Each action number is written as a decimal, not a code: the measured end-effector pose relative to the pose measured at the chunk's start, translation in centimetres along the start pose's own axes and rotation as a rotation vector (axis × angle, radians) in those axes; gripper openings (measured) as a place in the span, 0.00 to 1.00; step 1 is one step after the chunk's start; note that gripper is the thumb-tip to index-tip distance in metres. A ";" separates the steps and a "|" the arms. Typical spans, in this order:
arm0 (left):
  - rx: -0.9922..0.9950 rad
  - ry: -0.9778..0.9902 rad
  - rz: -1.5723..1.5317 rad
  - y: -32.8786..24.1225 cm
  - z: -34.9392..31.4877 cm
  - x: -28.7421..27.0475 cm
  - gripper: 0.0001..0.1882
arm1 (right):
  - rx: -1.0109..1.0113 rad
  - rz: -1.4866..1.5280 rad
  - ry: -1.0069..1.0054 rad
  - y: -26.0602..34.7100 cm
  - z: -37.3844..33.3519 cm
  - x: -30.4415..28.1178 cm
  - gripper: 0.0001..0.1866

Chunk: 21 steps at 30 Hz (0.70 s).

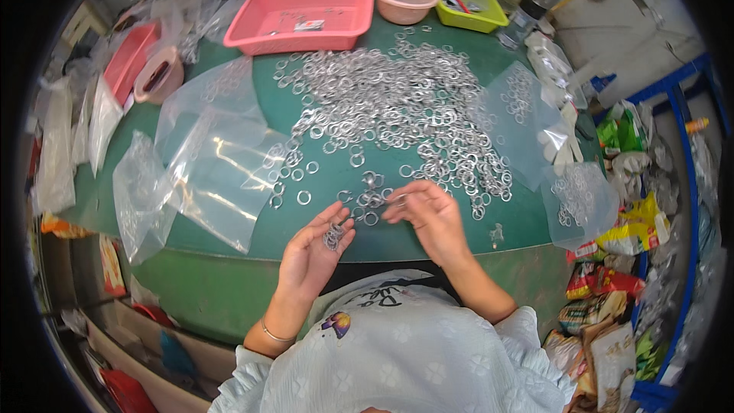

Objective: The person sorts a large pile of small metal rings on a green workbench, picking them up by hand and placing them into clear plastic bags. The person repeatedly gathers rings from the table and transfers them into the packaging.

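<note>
My left hand (315, 251) is turned palm up at the table's near edge, its fingers cupped round several small silver metal rings (333, 238). To its right my right hand (434, 220) reaches in with bent fingers. A ring seems to show at its fingertips, though the view there is slightly blurred. Between and just beyond both hands lies a small cluster of loose rings (371, 199). Farther back, a large heap of the same rings (390, 92) spreads over the green table (229, 222).
Clear plastic bags (222, 160) lie left of the heap; a bag with rings (581, 195) lies at right. Along the back stand a pink basin (302, 0), a round pink bowl (405, 0) and a yellow-green basket (466, 0). A blue frame (688, 206) rises beyond the right side.
</note>
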State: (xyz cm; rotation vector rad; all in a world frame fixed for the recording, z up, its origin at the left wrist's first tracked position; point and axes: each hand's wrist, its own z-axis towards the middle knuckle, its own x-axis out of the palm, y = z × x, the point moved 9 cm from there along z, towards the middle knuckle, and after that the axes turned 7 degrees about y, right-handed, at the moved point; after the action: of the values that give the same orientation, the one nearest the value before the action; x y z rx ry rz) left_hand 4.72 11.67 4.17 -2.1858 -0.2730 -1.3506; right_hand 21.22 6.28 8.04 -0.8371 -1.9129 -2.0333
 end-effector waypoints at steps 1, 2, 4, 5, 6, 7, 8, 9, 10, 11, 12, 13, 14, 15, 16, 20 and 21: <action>-0.022 0.013 0.013 0.5 0.4 0.4 0.24 | -0.024 0.152 -0.046 1.0 -0.7 -2.1 0.09; -0.041 0.026 0.028 0.9 0.9 0.7 0.24 | -0.067 0.267 -0.080 2.0 -1.3 -4.3 0.10; -0.075 0.048 0.062 1.9 1.9 1.6 0.23 | -0.098 0.359 -0.268 4.5 -3.1 -8.8 0.08; -0.106 0.042 0.093 2.5 2.5 2.1 0.23 | -0.145 0.132 -0.340 6.6 -4.3 -11.1 0.07; -0.134 0.033 0.122 3.2 3.2 2.7 0.23 | -0.138 -0.239 -0.491 8.4 -5.9 -14.1 0.08; -0.161 0.023 0.150 4.0 3.9 3.2 0.22 | -0.229 -0.880 -0.626 11.6 -6.9 -15.1 0.12; -0.189 0.011 0.180 4.9 4.8 3.8 0.24 | -0.258 -1.282 -0.712 13.6 -7.4 -14.9 0.13; -0.223 0.010 0.217 5.8 5.6 4.6 0.23 | -0.275 -1.688 -0.787 14.9 -7.6 -14.2 0.15; -0.255 0.009 0.253 6.6 6.5 5.5 0.23 | -0.250 -1.791 -0.776 14.8 -7.1 -14.7 0.13; -0.292 0.007 0.287 7.6 7.4 6.4 0.23 | -0.218 -1.896 -0.765 14.7 -6.7 -15.4 0.12; -0.319 0.037 0.286 8.7 8.5 7.1 0.23 | -0.187 -2.001 -0.752 14.6 -6.4 -15.8 0.11; -0.342 0.039 0.300 9.7 9.3 7.9 0.22 | -0.178 -1.991 -0.762 14.8 -6.5 -16.5 0.09; -0.361 0.042 0.317 10.6 10.1 8.9 0.21 | -0.176 -1.978 -0.771 15.1 -6.4 -17.1 0.07; -0.377 0.044 0.328 11.6 10.9 9.7 0.20 | -0.174 -1.969 -0.775 15.4 -6.3 -17.5 0.05; -0.377 0.055 0.327 12.8 12.1 10.3 0.18 | -0.211 -1.926 -0.803 16.2 -6.4 -17.8 0.05; -0.512 0.163 0.332 19.2 16.7 15.0 0.16 | -0.294 -1.768 -0.860 18.9 -6.7 -18.2 0.07; -0.513 0.199 0.305 20.6 18.3 16.5 0.15 | -0.312 -1.732 -0.862 19.5 -6.7 -18.2 0.07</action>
State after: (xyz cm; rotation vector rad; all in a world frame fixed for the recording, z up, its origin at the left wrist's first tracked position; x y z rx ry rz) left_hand 35.56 2.84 5.17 -2.3342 0.5167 -1.5631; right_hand 44.63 -6.54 14.58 0.3519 -3.5873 -3.0989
